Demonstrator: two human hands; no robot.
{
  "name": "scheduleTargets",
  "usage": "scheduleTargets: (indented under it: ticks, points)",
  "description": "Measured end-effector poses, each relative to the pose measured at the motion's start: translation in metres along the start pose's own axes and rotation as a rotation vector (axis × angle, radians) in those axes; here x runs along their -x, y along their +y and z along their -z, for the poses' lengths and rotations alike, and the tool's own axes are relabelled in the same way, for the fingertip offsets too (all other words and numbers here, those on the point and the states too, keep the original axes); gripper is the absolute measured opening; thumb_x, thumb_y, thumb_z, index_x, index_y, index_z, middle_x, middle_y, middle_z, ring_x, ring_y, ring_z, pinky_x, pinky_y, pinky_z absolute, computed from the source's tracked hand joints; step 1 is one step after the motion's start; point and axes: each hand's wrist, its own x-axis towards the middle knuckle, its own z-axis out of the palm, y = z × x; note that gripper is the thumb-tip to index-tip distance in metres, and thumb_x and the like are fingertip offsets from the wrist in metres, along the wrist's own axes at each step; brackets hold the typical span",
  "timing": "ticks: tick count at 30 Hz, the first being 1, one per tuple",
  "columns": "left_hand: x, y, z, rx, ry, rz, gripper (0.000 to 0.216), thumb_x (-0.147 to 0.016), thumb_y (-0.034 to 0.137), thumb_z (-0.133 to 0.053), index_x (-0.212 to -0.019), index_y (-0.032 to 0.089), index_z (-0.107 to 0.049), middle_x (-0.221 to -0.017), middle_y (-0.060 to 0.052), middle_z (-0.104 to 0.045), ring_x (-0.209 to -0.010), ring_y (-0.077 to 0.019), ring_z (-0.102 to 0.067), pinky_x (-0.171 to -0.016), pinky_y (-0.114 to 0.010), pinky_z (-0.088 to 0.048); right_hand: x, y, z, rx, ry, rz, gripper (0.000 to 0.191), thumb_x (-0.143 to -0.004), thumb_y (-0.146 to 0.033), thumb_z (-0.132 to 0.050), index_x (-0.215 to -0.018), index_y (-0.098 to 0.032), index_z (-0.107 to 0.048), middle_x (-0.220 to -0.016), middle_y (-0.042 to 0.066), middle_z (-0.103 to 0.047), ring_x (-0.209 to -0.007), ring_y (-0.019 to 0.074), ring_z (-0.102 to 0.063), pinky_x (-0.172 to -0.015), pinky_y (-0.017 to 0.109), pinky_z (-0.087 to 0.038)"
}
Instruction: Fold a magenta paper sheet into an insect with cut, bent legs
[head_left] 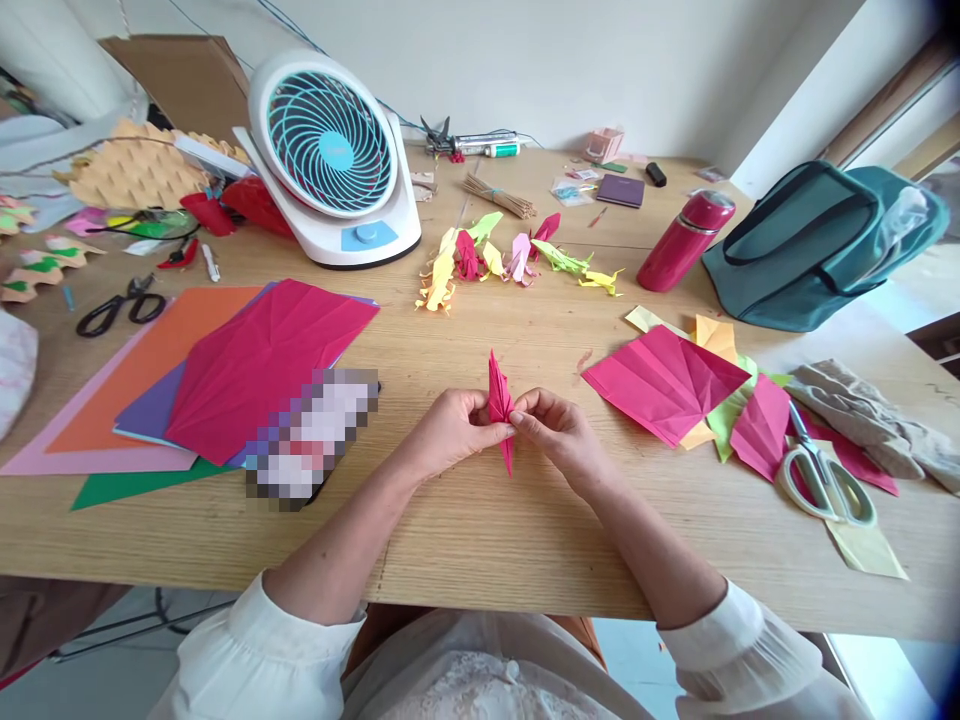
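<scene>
While white sleeves [750, 650] ended about the near edge of the counter [465, 540], bare forearms [367, 515] slanted inward over its pale wood grain. The left grip [448, 430] and the right grip [561, 435] met midway, fingers curled and thumbs laid toward each other, each narrowed to a pinch on one folded red paper [498, 395], held between them with its points directed toward and away from the person. Leftward spread a pile of coloured sheets [270, 370]; to the right, pale-handled scissors [822, 476] lay upon loose creased papers [667, 380], beside crumpled grey cloth [862, 405]. Farther off, small paper figures [519, 258] clustered, with a red bottle [681, 245] and a teal bag [795, 250] to their right. A bundle of thin sticks [499, 196] lay just past the figures, and a white fan [334, 150] with a blue grille stood to the left. A plain white wall [570, 70] rose behind the counter.
</scene>
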Motion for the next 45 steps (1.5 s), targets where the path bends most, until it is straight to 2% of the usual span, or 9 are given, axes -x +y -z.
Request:
scheduleTargets:
  ticks: [4, 8, 16, 19, 22, 27, 31, 40, 45]
  points:
    - [-0.001, -0.005, 0.0, -0.042, 0.01, -0.001, 0.04, -0.07, 0.051, -0.081, -0.073, 0.013, -0.067, -0.061, 0.003, -0.052, -0.057, -0.0099, -0.044, -0.052, -0.022, -0.029, 0.0, 0.004, 0.0, 0.022, 0.033, -0.01, 0.043, -0.071, -0.057, -0.081, -0.076, -0.02, -0.06, -0.072, 0.0, -0.062, -0.066, 0.0129, -0.053, -0.065, 0.028, -0.042]
    - [-0.003, -0.008, 0.002, -0.072, 0.007, -0.002, 0.04, -0.072, 0.052, -0.079, -0.077, 0.013, -0.071, -0.057, 0.005, -0.048, -0.052, -0.0082, -0.037, -0.049, -0.021, -0.024, 0.0, 0.008, -0.001, 0.002, 0.08, -0.006, 0.045, -0.069, -0.058, -0.082, -0.073, -0.021, -0.057, -0.067, -0.001, -0.059, -0.062, 0.0119, -0.05, -0.061, 0.027, -0.039]
    - [-0.003, -0.007, 0.002, -0.041, 0.003, -0.018, 0.042, -0.075, 0.057, -0.076, -0.079, 0.015, -0.072, -0.062, 0.003, -0.052, -0.055, -0.0092, -0.041, -0.05, -0.021, -0.03, 0.001, 0.006, -0.003, -0.027, 0.066, -0.023, 0.044, -0.072, -0.058, -0.08, -0.074, -0.02, -0.057, -0.064, -0.003, -0.055, -0.059, 0.0108, -0.045, -0.059, 0.026, -0.037]
    - [-0.004, -0.01, 0.002, -0.037, -0.009, -0.008, 0.043, -0.074, 0.057, -0.077, -0.072, 0.015, -0.067, -0.058, 0.005, -0.045, -0.053, -0.0081, -0.036, -0.049, -0.021, -0.025, 0.001, 0.005, -0.004, -0.023, 0.057, -0.019, 0.043, -0.073, -0.058, -0.078, -0.078, -0.02, -0.059, -0.066, -0.003, -0.055, -0.061, 0.0107, -0.046, -0.06, 0.026, -0.038]
    - [-0.005, -0.012, 0.0, -0.046, -0.019, -0.015, 0.043, -0.074, 0.055, -0.079, -0.068, 0.014, -0.065, -0.057, 0.006, -0.04, -0.053, -0.0075, -0.034, -0.049, -0.021, -0.021, -0.001, 0.006, -0.005, -0.049, 0.066, 0.007, 0.045, -0.068, -0.058, -0.082, -0.076, -0.021, -0.057, -0.07, -0.002, -0.057, -0.064, 0.0115, -0.049, -0.063, 0.027, -0.041]
    - [-0.004, -0.008, -0.001, 0.02, 0.004, 0.024, 0.045, -0.07, 0.057, -0.08, -0.071, 0.014, -0.066, -0.061, 0.003, -0.051, -0.054, -0.0077, -0.039, -0.049, -0.021, -0.027, -0.001, 0.007, -0.003, -0.025, 0.07, -0.015, 0.046, -0.072, -0.062, -0.078, -0.075, -0.02, -0.058, -0.064, -0.004, -0.053, -0.059, 0.0102, -0.043, -0.058, 0.026, -0.036]
    - [-0.005, -0.003, -0.001, 0.151, 0.08, 0.002, 0.044, -0.068, 0.054, -0.082, -0.077, 0.014, -0.069, -0.066, 0.001, -0.059, -0.055, -0.0081, -0.043, -0.05, -0.021, -0.035, 0.0, 0.006, -0.003, -0.034, 0.074, 0.002, 0.045, -0.073, -0.061, -0.078, -0.079, -0.02, -0.059, -0.067, -0.004, -0.053, -0.061, 0.0097, -0.044, -0.059, 0.025, -0.036]
    - [-0.007, -0.001, -0.001, 0.256, 0.122, 0.009, 0.039, -0.065, 0.048, -0.086, -0.077, 0.014, -0.07, -0.07, 0.0, -0.064, -0.06, -0.0088, -0.049, -0.051, -0.021, -0.039, -0.001, 0.01, -0.004, 0.087, -0.033, -0.039, 0.042, -0.079, -0.058, -0.072, -0.077, -0.019, -0.058, -0.064, -0.003, -0.053, -0.057, 0.0101, -0.044, -0.056, 0.026, -0.032]
    - [-0.007, -0.007, -0.001, 0.188, 0.101, -0.006, 0.04, -0.068, 0.049, -0.084, -0.081, 0.014, -0.07, -0.071, 0.001, -0.062, -0.059, -0.0086, -0.048, -0.051, -0.02, -0.039, 0.002, 0.012, -0.009, 0.179, 0.06, -0.012, 0.039, -0.079, -0.055, -0.071, -0.073, -0.02, -0.055, -0.061, -0.004, -0.052, -0.053, 0.0092, -0.039, -0.051, 0.025, -0.028]
